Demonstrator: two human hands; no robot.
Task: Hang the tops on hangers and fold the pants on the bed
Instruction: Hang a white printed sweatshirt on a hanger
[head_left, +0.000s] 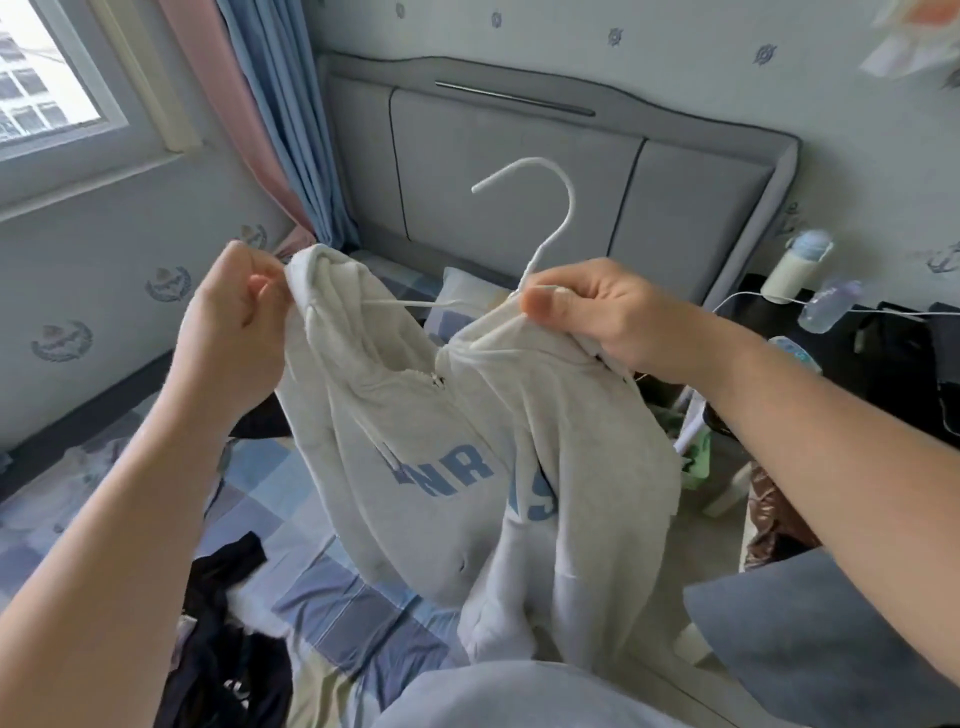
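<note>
Left hand (244, 306): closed in a pinch on the hoodie's shoulder edge. I judge I hold it there to draw the cloth over the hanger's left end.
Hoodie (467, 441): light grey with blue letters, held up over the bed (311, 597) between both hands so that its body hangs free. The lower part is bunched at the bottom of my view.
Hanger (545, 208): white wire with the hook up and clear. Its left arm shows bare across the neck opening and runs into the cloth by the left hand. The right arm lies under the shoulder cloth.
Right hand (582, 312): gripping the hanger's neck together with the cloth, thumb in front. That looks meant to steady the frame while the left side is seated.
Pose: both forearms reach forward and up, with the hands about level and well apart, the hoodie's neck spread between them.
Dark clothes (228, 623): heaped on the bed at lower left, not yet handled.
</note>
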